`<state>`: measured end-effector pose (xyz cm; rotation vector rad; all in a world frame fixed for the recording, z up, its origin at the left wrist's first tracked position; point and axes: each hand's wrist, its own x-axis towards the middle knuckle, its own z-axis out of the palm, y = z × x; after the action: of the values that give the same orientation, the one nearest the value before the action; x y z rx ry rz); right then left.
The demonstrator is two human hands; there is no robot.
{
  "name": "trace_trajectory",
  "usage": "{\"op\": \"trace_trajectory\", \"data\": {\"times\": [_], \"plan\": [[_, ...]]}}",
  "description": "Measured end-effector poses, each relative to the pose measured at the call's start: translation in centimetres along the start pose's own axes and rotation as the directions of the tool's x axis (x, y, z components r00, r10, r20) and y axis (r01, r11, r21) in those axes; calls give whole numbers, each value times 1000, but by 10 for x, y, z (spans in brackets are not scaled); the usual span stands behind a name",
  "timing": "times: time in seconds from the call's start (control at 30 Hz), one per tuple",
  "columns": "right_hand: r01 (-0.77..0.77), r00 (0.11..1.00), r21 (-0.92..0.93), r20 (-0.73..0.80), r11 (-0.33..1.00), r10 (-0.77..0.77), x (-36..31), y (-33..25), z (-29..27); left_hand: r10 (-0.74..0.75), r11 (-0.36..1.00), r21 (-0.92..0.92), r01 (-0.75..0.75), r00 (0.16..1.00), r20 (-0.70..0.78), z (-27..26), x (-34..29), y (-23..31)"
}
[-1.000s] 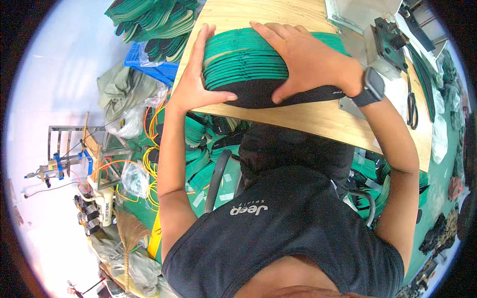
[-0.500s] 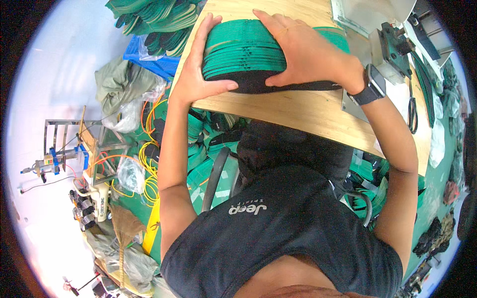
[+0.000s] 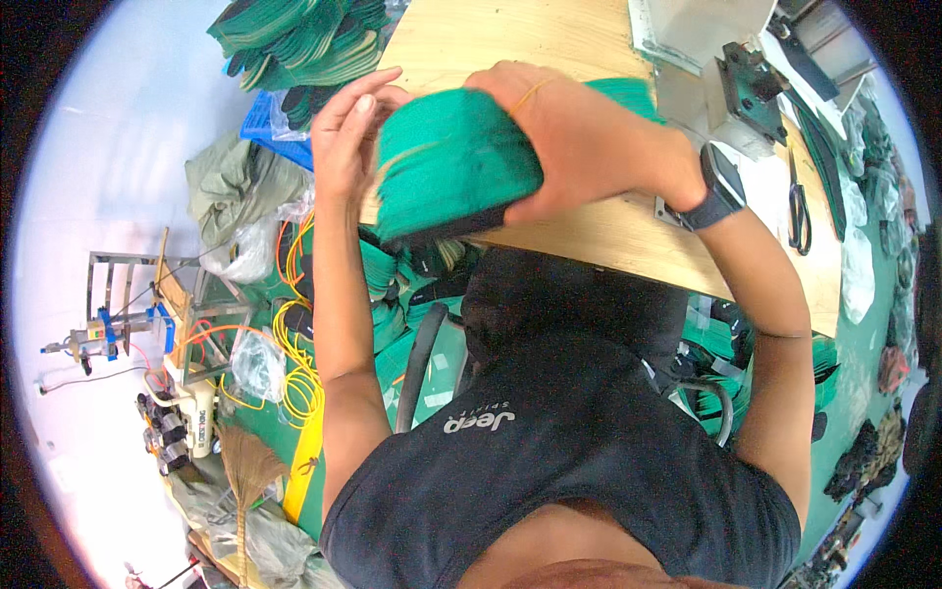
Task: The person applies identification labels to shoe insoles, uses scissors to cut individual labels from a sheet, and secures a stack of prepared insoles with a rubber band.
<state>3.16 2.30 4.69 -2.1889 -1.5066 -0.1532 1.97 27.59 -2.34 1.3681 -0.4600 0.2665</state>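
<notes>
A thick stack of thin green pieces with black undersides [image 3: 451, 162], insole-like in shape, is tilted above the near edge of the wooden table [image 3: 510, 39]. My right hand [image 3: 589, 128] is closed over its right part, thumb at the near side and fingers over the far side. A thin yellowish band [image 3: 530, 98] shows by the right fingers; how it runs is unclear. Beside the stack's left end, my left hand [image 3: 343, 137] is raised with fingers half bent and apart; its palm side is partly hidden. More green material [image 3: 623, 95] shows behind my right hand.
A metal press-like device [image 3: 746, 93] stands on the table's right, with black scissors [image 3: 800, 211] nearby. At the left, green pieces [image 3: 294, 39] are heaped above a blue crate [image 3: 275, 133]. Yellow hoses [image 3: 299, 363] and a broom [image 3: 245, 466] lie lower left.
The stack has tilted and its left end has come nearer to me. My left hand has let go of that end and moved left; my right hand keeps its grip.
</notes>
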Motion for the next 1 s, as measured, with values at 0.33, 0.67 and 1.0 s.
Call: {"op": "trace_trajectory", "data": {"times": [0.33,0.67,1.0], "plan": [[156,940,692,116,705,-322,-23,-84,-38,350,915,-376,-148,754,555,96,11,75],[213,976,648,-109,732,-188,-55,-91,-38,235,959,-267,-95,795,560,152,21,93],[-217,905,-103,-395,971,161,-121,-85,-71,-43,833,477,-281,826,562,72,42,98]]}}
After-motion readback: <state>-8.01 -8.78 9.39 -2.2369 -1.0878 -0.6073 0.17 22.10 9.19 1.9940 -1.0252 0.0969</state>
